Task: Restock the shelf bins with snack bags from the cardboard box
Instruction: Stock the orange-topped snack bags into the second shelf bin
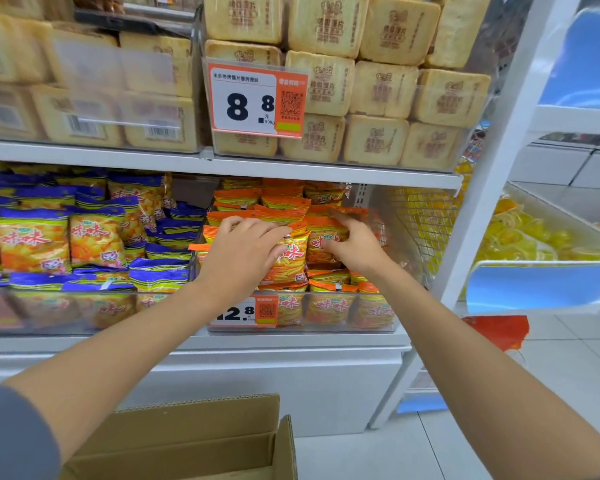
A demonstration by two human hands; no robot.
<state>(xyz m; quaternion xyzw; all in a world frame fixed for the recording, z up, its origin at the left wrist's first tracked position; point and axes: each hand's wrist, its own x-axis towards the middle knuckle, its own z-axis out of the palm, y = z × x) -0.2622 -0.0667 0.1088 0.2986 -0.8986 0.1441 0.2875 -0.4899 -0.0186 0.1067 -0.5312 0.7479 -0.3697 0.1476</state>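
Both hands reach into the clear bin (326, 329) of orange snack bags (326, 199). The left hand (246, 249) lays its fingers, close together and nearly straight, over the top edge of one upright bag (291, 261); whether the thumb pinches it I cannot tell. Just right of those fingertips, the right hand (355, 245) has its fingers spread flat on the bags behind, thumb against a neighbouring bag's face. Past the right fingers stands a wire panel (423, 216); left of the left hand lies a bin of blue bags (94, 233). Above the fingers runs the shelf board (291, 168). Below the wrists hangs a price tag (238, 313), and the open cardboard box (194, 441) sits under the left forearm.
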